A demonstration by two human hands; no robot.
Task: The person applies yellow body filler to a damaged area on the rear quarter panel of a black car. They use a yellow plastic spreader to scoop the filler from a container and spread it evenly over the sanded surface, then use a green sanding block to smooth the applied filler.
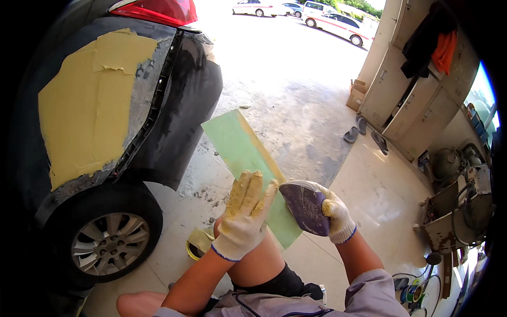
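Observation:
My left hand (244, 214), in a white knit glove with yellow smears on its fingers, lies over a pale green rectangular board (237, 145). Its fingers are stretched out, and whether they bear on the board cannot be seen. Yellow putty runs along one long edge of the board, whose lower end overlaps my bare leg. My right hand (335, 214), gloved too, is closed on a dark purple putty spreader (305, 207), thumb across its face. The spreader's far edge overlaps the board's right side, close to my left fingertips.
To the left stands a dark car (195, 100) with yellow putty (95, 105) over its rear panel, above a wheel (111, 243). An opened can (195, 251) sits by my leg. Lockers (406, 95), slippers (351, 134), a cardboard box (357, 95) and a compressor-like machine (449, 164) stand right.

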